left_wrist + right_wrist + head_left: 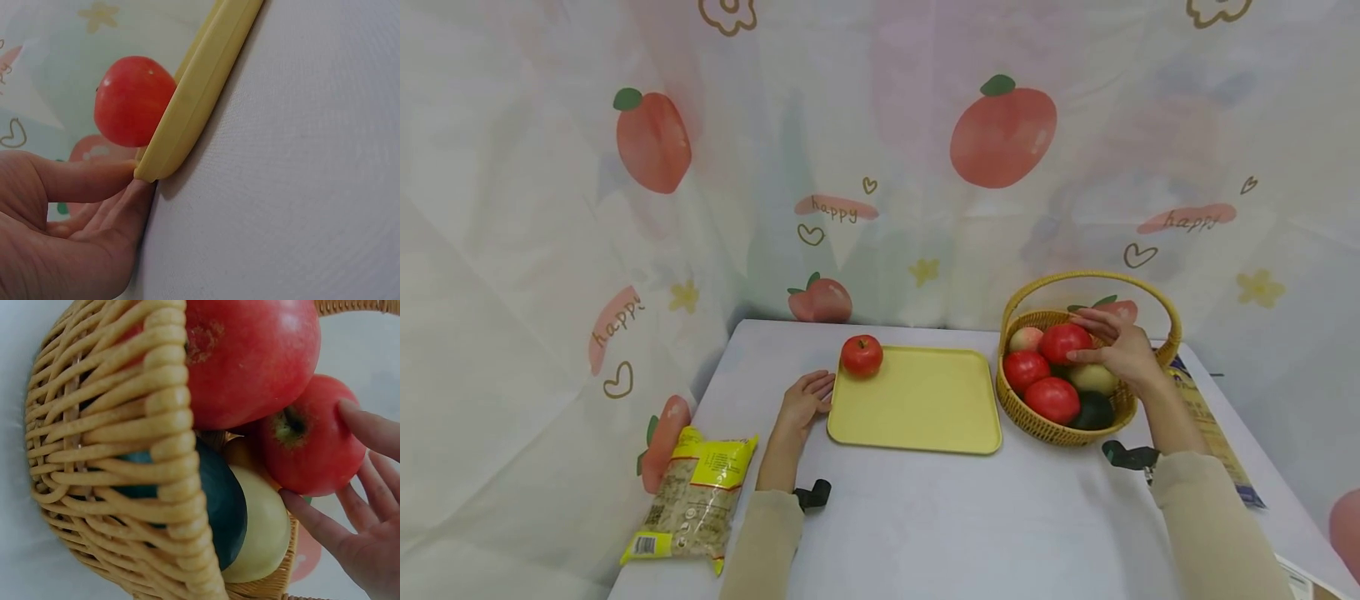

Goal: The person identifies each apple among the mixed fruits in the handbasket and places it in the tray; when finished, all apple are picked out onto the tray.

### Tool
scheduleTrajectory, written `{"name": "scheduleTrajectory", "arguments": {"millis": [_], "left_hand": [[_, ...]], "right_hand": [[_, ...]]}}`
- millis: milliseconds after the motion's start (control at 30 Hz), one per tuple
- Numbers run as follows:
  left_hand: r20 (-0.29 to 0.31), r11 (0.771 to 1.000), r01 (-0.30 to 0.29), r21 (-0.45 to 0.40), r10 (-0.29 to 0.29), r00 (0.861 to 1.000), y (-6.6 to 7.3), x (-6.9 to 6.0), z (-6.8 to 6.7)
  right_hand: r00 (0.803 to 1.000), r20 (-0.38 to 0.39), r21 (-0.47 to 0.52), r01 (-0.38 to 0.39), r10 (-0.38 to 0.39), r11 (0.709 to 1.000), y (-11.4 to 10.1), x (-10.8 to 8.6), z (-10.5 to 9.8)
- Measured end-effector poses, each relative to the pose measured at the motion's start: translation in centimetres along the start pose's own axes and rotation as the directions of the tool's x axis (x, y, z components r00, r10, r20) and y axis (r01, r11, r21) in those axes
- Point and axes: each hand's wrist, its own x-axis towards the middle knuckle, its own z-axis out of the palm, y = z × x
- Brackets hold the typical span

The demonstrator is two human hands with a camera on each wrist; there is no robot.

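My left hand rests at the left edge of a yellow tray, its thumb and fingertips touching the rim and its fingers nearly straight. One red apple sits in the tray's back left corner. Over on the right, my right hand reaches into a wicker basket, with thumb and fingers spread round a red apple. Other red fruits, a pale green one and a dark green one lie around it.
A yellow and clear bag lies at the table's left edge. Behind the basket's right side, a blue and tan packet lies flat. The printed curtain stands close behind the white table.
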Motion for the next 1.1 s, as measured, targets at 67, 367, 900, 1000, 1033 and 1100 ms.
{"name": "scheduleTrajectory", "arguments": {"millis": [67, 367, 900, 1000, 1033, 1100], "left_hand": [[-0.007, 1.0, 0.008, 0.006, -0.008, 1.0, 0.0, 0.0, 0.0], [-0.011, 1.0, 0.008, 0.018, -0.008, 1.0, 0.0, 0.0, 0.1], [-0.015, 1.0, -0.001, 0.029, 0.001, 1.0, 0.0, -0.1, 0.0], [-0.022, 0.999, 0.0, 0.036, 0.001, 1.0, 0.1, -0.1, 0.1], [-0.025, 0.999, 0.001, 0.039, 0.0, 1.0, 0.1, -0.1, 0.1], [-0.029, 0.999, 0.003, 0.049, -0.001, 1.0, 0.1, -0.1, 0.1]], "right_hand": [[1.0, -0.013, 0.03, -0.017, 0.018, 0.999, -0.1, -0.1, 0.1], [0.987, -0.046, 0.346, -0.129, 0.153, 0.929, -0.4, -0.7, 0.3], [0.985, -0.002, 0.674, -0.126, 0.172, 0.728, -2.6, -2.9, -0.2], [0.984, 0.019, 0.697, -0.139, 0.175, 0.703, -3.2, -3.5, -0.1], [0.985, 0.026, 0.708, -0.14, 0.173, 0.693, -3.5, -3.7, 0.0], [0.984, 0.034, 0.733, -0.145, 0.177, 0.665, -4.0, -4.0, 0.2]]}}
